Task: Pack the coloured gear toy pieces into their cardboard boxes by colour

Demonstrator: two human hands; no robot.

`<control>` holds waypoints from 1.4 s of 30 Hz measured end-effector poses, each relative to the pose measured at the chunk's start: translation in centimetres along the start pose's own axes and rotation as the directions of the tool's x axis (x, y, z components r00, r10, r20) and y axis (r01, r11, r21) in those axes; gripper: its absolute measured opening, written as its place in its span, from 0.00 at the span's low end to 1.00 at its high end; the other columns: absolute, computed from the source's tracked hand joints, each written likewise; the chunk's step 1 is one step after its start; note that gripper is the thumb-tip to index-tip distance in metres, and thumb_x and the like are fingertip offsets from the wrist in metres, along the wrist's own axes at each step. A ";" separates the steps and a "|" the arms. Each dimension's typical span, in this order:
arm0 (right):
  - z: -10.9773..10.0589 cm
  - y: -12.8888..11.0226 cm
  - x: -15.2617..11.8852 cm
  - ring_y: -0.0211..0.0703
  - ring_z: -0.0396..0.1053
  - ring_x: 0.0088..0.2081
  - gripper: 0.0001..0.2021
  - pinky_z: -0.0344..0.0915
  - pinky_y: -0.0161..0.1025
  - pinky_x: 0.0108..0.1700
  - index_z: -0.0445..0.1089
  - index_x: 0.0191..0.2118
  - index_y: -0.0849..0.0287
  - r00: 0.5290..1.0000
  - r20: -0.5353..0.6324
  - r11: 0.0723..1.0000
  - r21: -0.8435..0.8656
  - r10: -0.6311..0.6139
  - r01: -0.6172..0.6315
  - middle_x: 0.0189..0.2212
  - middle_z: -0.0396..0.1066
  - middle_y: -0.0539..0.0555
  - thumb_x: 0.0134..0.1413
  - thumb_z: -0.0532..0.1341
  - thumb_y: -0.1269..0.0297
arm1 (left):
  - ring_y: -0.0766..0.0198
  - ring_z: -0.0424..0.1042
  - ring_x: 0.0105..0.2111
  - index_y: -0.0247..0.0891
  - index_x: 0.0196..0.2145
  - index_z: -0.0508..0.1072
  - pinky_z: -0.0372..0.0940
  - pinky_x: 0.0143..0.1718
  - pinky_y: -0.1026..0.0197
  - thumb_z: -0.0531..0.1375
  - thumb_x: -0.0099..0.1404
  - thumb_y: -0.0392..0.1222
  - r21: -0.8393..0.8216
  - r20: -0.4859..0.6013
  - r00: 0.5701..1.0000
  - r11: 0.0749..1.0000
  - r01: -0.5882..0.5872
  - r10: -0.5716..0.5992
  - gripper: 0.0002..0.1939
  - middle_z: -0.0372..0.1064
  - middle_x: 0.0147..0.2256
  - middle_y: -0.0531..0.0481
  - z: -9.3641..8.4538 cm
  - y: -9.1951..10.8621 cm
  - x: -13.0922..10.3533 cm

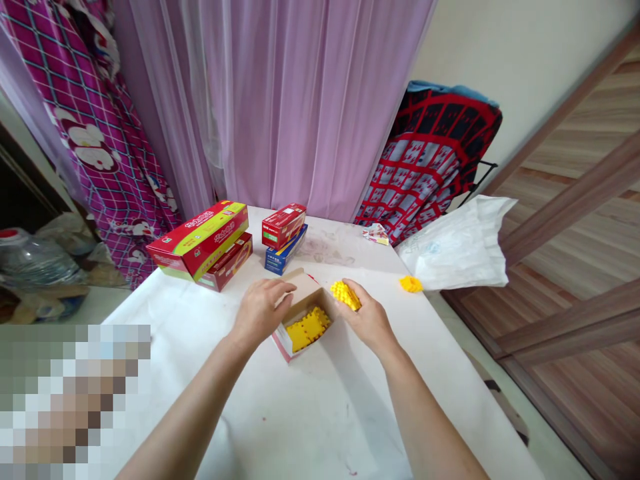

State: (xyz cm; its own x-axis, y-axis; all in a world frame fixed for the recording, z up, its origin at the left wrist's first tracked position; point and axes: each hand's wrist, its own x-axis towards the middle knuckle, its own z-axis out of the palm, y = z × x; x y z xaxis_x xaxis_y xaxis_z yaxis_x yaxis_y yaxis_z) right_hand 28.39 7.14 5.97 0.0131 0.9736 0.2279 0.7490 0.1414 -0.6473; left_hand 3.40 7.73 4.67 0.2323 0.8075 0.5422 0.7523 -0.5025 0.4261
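Observation:
An open cardboard box stands on the white table before me, with yellow plastic pieces with toothed edges stacked inside. My left hand is at the box's left wall, thumb and fingers bent around its upper edge; part of that grip is hidden. Just beyond the box's right rim, my right hand holds a bunch of yellow toothed plastic pieces between thumb and fingers. The box's far flap is folded back.
At the back left, a large red and yellow box lies on a dark red box. A small red box rests on a blue one. Toward the right edge are a yellow piece and a white plastic bag.

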 end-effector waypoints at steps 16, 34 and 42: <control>0.2 1.1 0.0 0.49 0.71 0.51 0.26 0.64 0.47 0.56 0.66 0.57 0.54 0.999 0.027 0.983 0.185 -0.025 0.019 0.52 0.73 0.56 0.50 0.60 0.57 | 0.45 0.42 0.68 0.48 0.41 0.79 0.35 0.65 0.36 0.59 0.63 0.37 0.206 0.647 0.683 0.785 -0.585 0.339 0.12 0.53 0.66 0.48 4.3 3.3 6.7; 0.1 0.7 -0.2 0.48 0.72 0.50 0.25 0.66 0.45 0.53 0.67 0.56 0.52 0.997 0.079 0.989 0.151 -0.017 0.005 0.51 0.74 0.54 0.51 0.60 0.60 | 0.49 0.51 0.65 0.46 0.33 0.79 0.40 0.65 0.38 0.61 0.60 0.43 0.177 0.710 0.698 0.934 -0.310 0.097 0.06 0.67 0.57 0.49 2.8 2.3 9.7; 0.2 1.2 -0.1 0.49 0.71 0.50 0.25 0.66 0.45 0.53 0.67 0.57 0.52 0.996 0.075 0.993 0.111 -0.041 0.032 0.51 0.74 0.54 0.51 0.61 0.59 | 0.53 0.68 0.53 0.43 0.32 0.79 0.57 0.58 0.52 0.60 0.58 0.43 0.101 0.579 0.813 0.995 0.008 -0.066 0.08 0.74 0.48 0.47 -0.7 1.1 10.7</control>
State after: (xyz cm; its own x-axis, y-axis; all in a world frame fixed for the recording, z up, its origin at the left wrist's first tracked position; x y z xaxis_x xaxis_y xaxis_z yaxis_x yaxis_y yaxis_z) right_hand 29.15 7.27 4.98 -0.0672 0.9777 0.1988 0.6709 0.1917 -0.7163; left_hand 6.26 15.59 11.40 0.4961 0.8683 -0.0062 0.8128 -0.4618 0.3551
